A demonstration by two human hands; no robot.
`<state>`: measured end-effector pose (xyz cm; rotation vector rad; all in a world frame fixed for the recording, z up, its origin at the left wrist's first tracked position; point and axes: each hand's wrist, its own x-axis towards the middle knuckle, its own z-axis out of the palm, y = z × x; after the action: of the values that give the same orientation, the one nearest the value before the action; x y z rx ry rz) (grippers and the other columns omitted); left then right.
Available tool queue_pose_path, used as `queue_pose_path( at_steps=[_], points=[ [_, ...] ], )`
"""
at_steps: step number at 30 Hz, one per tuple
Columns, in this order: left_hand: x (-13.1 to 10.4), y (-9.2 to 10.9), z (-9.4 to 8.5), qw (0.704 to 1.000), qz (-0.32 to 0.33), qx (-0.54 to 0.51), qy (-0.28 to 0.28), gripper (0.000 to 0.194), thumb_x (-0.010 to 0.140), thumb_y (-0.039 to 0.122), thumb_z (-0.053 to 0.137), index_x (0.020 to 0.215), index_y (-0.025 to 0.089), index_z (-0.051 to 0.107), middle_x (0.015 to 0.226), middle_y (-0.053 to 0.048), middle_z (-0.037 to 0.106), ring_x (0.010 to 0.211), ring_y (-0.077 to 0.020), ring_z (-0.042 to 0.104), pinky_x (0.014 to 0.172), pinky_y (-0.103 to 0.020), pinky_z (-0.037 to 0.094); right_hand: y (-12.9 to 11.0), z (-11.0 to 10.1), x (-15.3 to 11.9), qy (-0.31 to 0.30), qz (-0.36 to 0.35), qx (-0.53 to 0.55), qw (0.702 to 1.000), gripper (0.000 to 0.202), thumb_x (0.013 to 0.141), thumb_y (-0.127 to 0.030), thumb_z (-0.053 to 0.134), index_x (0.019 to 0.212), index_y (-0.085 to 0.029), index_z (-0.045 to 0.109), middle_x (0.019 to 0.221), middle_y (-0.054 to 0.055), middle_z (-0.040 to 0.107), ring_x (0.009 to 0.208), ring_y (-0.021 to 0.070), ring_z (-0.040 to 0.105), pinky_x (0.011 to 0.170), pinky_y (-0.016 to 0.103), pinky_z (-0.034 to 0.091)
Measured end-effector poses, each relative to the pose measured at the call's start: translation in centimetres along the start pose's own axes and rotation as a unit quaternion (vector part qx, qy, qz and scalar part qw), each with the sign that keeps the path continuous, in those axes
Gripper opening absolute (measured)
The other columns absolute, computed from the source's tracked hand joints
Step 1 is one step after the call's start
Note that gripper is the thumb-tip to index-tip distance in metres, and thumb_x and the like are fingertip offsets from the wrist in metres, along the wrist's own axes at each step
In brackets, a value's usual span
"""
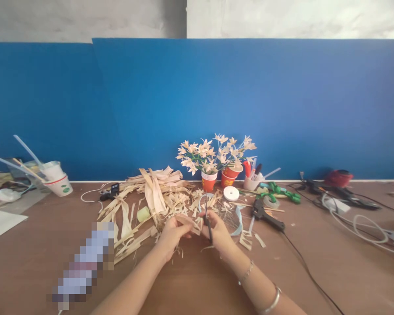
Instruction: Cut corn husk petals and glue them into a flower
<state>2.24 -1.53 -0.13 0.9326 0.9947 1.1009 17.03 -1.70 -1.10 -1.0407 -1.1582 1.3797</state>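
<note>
Between the fingers of my left hand (172, 236) is a piece of dried corn husk (191, 222). My right hand (218, 234) is closed around a pair of scissors (207, 225), whose blades point away from me, close beside the husk. A heap of dried husks (156, 188) lies beyond my left hand, with cut scraps spread around it. Behind my hands, pale husk flowers (205, 151) stand in an orange paper cup (209, 181). A white spool (231, 193) rests just past my right hand.
To the right lies a black glue gun (267, 216) with its cord trailing to the front edge. Green wrapped stems (280, 192) and white cables (357, 225) are farther right. At left stand white cups (59, 183) with straws; a pixelated object (85, 262) lies nearer me.
</note>
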Motion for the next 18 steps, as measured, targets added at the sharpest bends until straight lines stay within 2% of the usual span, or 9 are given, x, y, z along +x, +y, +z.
queue_pose_path(
  at_steps=[3, 6, 8, 11, 14, 16, 18],
  points=[
    [0.3, -0.1, -0.2, 1.0, 0.01, -0.01, 0.026, 0.016, 0.057, 0.014, 0.07, 0.072, 0.014, 0.063, 0.067, -0.002, 0.069, 0.062, -0.0146, 0.064, 0.054, -0.022, 0.047, 0.2, -0.2, 0.2, 0.012, -0.026, -0.018, 0.999, 0.035, 0.058, -0.024, 0.069, 0.085, -0.019, 0.048, 0.058, -0.008, 0.044, 0.049, 0.0062, 0.035, 0.047, 0.019, 0.026],
    [1.1, 0.1, -1.2, 0.994, 0.04, -0.045, 0.096, 0.018, 0.056, 0.011, 0.07, 0.073, 0.013, 0.063, 0.065, -0.004, 0.07, 0.064, -0.0164, 0.065, 0.057, -0.024, 0.049, 0.3, -0.3, 0.4, 0.028, -0.034, -0.052, 0.998, 0.031, 0.06, -0.025, 0.066, 0.086, -0.019, 0.048, 0.057, -0.007, 0.045, 0.049, 0.0074, 0.038, 0.047, 0.02, 0.029],
    [1.7, 0.3, -1.9, 0.989, 0.051, -0.079, 0.116, 0.02, 0.057, 0.012, 0.072, 0.074, 0.012, 0.063, 0.065, -0.004, 0.07, 0.063, -0.0154, 0.065, 0.058, -0.023, 0.05, 0.4, -0.4, 0.4, 0.025, -0.037, -0.075, 0.996, 0.03, 0.062, -0.024, 0.064, 0.088, -0.019, 0.049, 0.058, -0.006, 0.047, 0.05, 0.008, 0.04, 0.048, 0.02, 0.031],
    [1.9, 0.7, -2.5, 0.987, 0.035, -0.123, 0.1, 0.02, 0.062, 0.018, 0.074, 0.077, 0.012, 0.063, 0.069, -0.004, 0.07, 0.064, -0.0138, 0.065, 0.06, -0.023, 0.051, 1.0, -0.5, 0.2, -0.012, -0.06, -0.126, 0.99, 0.029, 0.065, -0.02, 0.061, 0.092, -0.018, 0.051, 0.066, -0.003, 0.054, 0.057, 0.0105, 0.048, 0.053, 0.021, 0.037],
    [1.5, 0.8, -2.2, 0.987, 0.014, -0.151, 0.052, 0.019, 0.067, 0.023, 0.073, 0.078, 0.013, 0.062, 0.076, -0.006, 0.07, 0.07, -0.0155, 0.065, 0.067, -0.028, 0.054, 1.6, -0.7, 0.0, -0.044, -0.08, -0.183, 0.979, 0.026, 0.065, -0.019, 0.059, 0.091, -0.018, 0.055, 0.073, 0.001, 0.06, 0.066, 0.0136, 0.055, 0.061, 0.023, 0.043],
    [1.2, 0.8, -1.9, 0.986, -0.006, -0.164, 0.027, 0.018, 0.069, 0.024, 0.072, 0.078, 0.014, 0.061, 0.078, -0.005, 0.07, 0.072, -0.0163, 0.065, 0.071, -0.033, 0.054, 1.9, -0.9, 0.0, -0.038, -0.079, -0.198, 0.976, 0.026, 0.065, -0.019, 0.059, 0.091, -0.018, 0.057, 0.075, 0.002, 0.063, 0.069, 0.0151, 0.057, 0.063, 0.024, 0.045],
    [1.0, 0.7, -1.7, 0.985, -0.018, -0.169, 0.027, 0.017, 0.069, 0.025, 0.072, 0.076, 0.016, 0.06, 0.077, -0.004, 0.069, 0.073, -0.0162, 0.064, 0.074, -0.035, 0.053, 2.1, -1.3, 0.2, -0.023, -0.067, -0.198, 0.978, 0.028, 0.065, -0.02, 0.058, 0.093, -0.019, 0.057, 0.076, 0.002, 0.065, 0.069, 0.0164, 0.059, 0.063, 0.025, 0.046]
  ],
)
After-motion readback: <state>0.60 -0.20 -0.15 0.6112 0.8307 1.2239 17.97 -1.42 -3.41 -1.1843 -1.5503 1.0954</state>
